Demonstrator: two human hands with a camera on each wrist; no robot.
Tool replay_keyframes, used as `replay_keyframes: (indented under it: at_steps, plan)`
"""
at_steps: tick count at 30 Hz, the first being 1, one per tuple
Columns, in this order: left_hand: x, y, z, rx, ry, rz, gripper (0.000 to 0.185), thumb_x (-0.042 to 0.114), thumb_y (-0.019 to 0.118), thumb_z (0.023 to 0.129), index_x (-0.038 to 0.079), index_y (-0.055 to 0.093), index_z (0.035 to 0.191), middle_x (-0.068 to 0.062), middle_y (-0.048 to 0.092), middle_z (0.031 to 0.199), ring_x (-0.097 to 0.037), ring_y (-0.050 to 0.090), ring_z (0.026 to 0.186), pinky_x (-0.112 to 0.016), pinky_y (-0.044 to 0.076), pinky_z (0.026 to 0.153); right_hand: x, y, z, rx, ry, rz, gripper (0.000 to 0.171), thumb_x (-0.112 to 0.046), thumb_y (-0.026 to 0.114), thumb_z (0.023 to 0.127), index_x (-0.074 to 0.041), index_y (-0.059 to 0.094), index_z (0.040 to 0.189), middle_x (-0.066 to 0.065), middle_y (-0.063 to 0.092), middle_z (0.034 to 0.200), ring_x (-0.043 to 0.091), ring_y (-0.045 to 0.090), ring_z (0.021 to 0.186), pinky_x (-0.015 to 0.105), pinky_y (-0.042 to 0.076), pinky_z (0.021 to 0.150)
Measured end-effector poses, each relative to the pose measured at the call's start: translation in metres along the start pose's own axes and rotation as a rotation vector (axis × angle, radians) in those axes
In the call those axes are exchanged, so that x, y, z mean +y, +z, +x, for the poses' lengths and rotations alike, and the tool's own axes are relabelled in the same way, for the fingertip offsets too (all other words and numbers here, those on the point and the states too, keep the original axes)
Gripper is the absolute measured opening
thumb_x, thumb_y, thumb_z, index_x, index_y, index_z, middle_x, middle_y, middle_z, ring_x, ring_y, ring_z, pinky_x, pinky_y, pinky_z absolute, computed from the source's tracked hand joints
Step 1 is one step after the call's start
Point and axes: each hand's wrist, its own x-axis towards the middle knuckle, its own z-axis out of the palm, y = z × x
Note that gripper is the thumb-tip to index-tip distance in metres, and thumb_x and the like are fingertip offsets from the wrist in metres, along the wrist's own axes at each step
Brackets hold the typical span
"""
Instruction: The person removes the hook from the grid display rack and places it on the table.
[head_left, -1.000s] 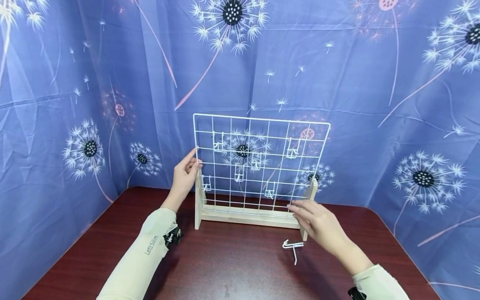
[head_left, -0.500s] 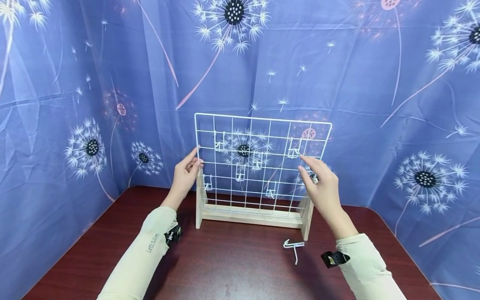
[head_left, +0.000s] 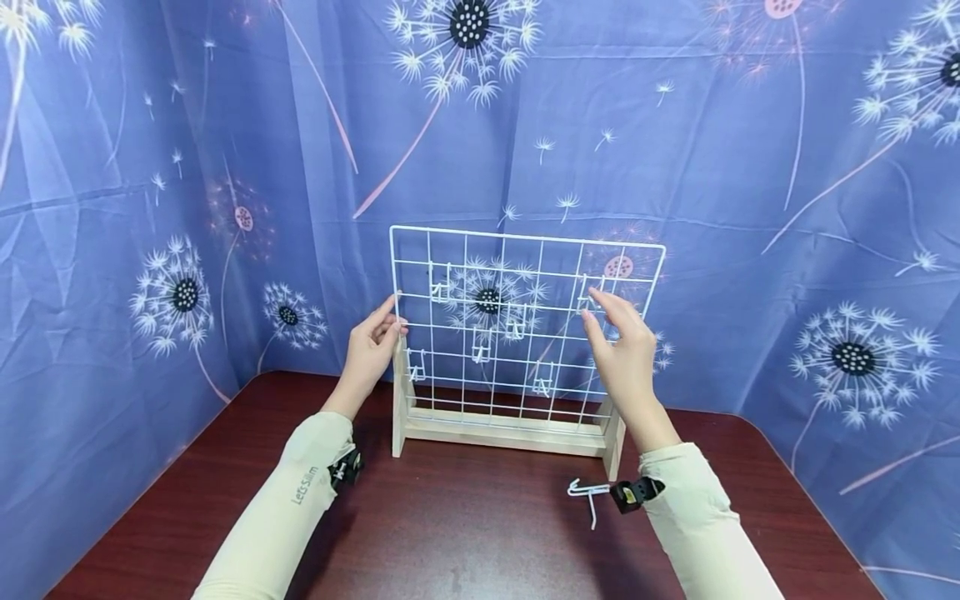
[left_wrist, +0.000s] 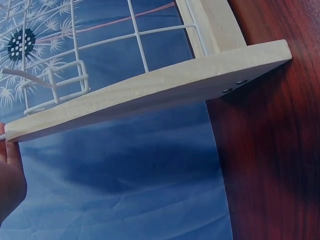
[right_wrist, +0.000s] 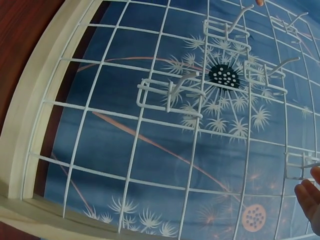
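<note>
A white wire grid panel [head_left: 558, 258] stands upright in a pale wooden stand [head_left: 502, 429]. At its left edge, my left hand [head_left: 369, 346] pinches the frame wire between thumb and fingers, just above the stand's left upright [left_wrist: 150, 85]. My right hand [head_left: 626, 346] is raised at the panel's upper right, thumb and forefinger spread on either side of a white wire hook [head_left: 584, 303]. In the right wrist view, the fingertips [right_wrist: 302, 192] come right up to that hook [right_wrist: 295, 166]. Several more hooks hang on the grid, such as a lower hook [head_left: 542, 386].
A loose white hook [head_left: 588, 492] lies on the dark red table [head_left: 465, 525] in front of the stand, close to the right wrist's black strap camera [head_left: 636, 494]. A blue dandelion-print curtain [head_left: 720, 275] encloses the table behind and at the sides.
My right hand has risen from the panel's lower right corner to the upper right hook, moving leftward over the last half second. The left hand has kept its hold on the left edge.
</note>
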Motion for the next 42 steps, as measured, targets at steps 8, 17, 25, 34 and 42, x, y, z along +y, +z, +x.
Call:
replay_keyframes:
  at_steps: [8, 17, 25, 34, 42]
  plan:
    - [-0.001, 0.0, 0.0, 0.011, 0.001, -0.008, 0.048, -0.01, 0.05, 0.094, -0.003, 0.044, 0.14, -0.035, 0.061, 0.102, -0.036, 0.064, 0.09, -0.015, 0.054, 0.074, -0.001, 0.004, 0.001, 0.013, 0.025, -0.014, 0.026, -0.003, 0.065, 0.09, 0.0, 0.069, 0.115, 0.019, 0.067, 0.113, 0.034, 0.064, 0.094, 0.042, 0.053, 0.08]
    - [0.001, 0.0, 0.0, 0.011, -0.018, -0.018, 0.049, -0.009, 0.05, 0.094, -0.001, 0.043, 0.142, -0.038, 0.058, 0.104, -0.034, 0.064, 0.091, -0.016, 0.054, 0.075, -0.003, 0.005, 0.002, 0.03, 0.057, -0.009, 0.022, -0.003, 0.063, 0.091, -0.001, 0.071, 0.111, 0.017, 0.067, 0.112, 0.032, 0.065, 0.088, 0.042, 0.053, 0.079]
    - [0.003, 0.0, -0.001, 0.007, -0.01, -0.001, 0.048, -0.009, 0.05, 0.094, -0.002, 0.043, 0.141, -0.035, 0.06, 0.103, -0.028, 0.065, 0.089, -0.013, 0.051, 0.072, -0.004, 0.007, 0.005, 0.044, 0.049, -0.006, 0.018, -0.005, 0.066, 0.09, -0.002, 0.074, 0.106, 0.015, 0.069, 0.108, 0.031, 0.066, 0.094, 0.039, 0.052, 0.08]
    - [0.004, 0.001, -0.001, 0.015, -0.017, -0.014, 0.048, -0.01, 0.05, 0.094, -0.002, 0.044, 0.14, -0.034, 0.061, 0.101, -0.037, 0.063, 0.091, -0.013, 0.051, 0.071, -0.007, 0.005, 0.008, 0.054, 0.019, 0.018, 0.017, -0.005, 0.066, 0.09, -0.001, 0.074, 0.104, 0.015, 0.07, 0.107, 0.031, 0.065, 0.099, 0.029, 0.05, 0.083]
    - [0.003, 0.001, -0.002, 0.018, -0.008, -0.018, 0.048, -0.01, 0.05, 0.093, -0.004, 0.044, 0.14, -0.035, 0.06, 0.101, -0.037, 0.063, 0.091, -0.013, 0.05, 0.071, -0.014, 0.0, 0.008, 0.058, -0.021, 0.048, 0.016, -0.005, 0.065, 0.091, -0.001, 0.075, 0.102, 0.015, 0.07, 0.105, 0.031, 0.065, 0.096, 0.014, 0.047, 0.084]
